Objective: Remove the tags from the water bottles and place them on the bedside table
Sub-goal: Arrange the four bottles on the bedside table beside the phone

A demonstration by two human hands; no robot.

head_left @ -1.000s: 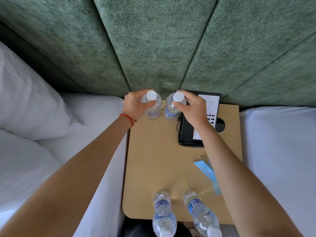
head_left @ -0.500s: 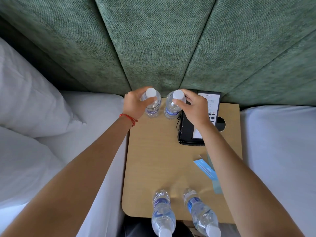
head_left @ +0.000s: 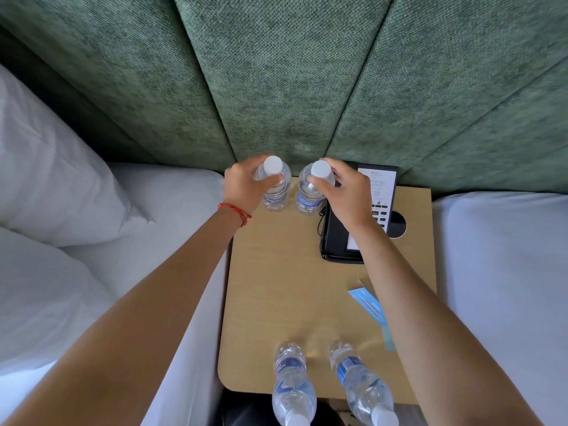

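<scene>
Each hand is clamping its grip on a bottle: left hand [head_left: 242, 187] holding the left bottle [head_left: 274, 187], right hand [head_left: 349, 192] holding the right bottle [head_left: 312, 192], both beside the phone [head_left: 341, 238] at the bench [head_left: 276, 287] back, apparently for tidy standing.

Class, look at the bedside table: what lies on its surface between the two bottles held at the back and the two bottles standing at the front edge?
Nothing: the head view shows bare bedside table there.

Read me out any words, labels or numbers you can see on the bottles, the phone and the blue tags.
"NON": partial white letters on the blue label of the near left bottle; the rest is turned away.
Near right bottle: label unreadable.
Far left bottle, in the left hand: white print, blurred.
Far right bottle, in the right hand: blurred.
Phone: faceplate print too small.
Blue tag: print too small.
</scene>
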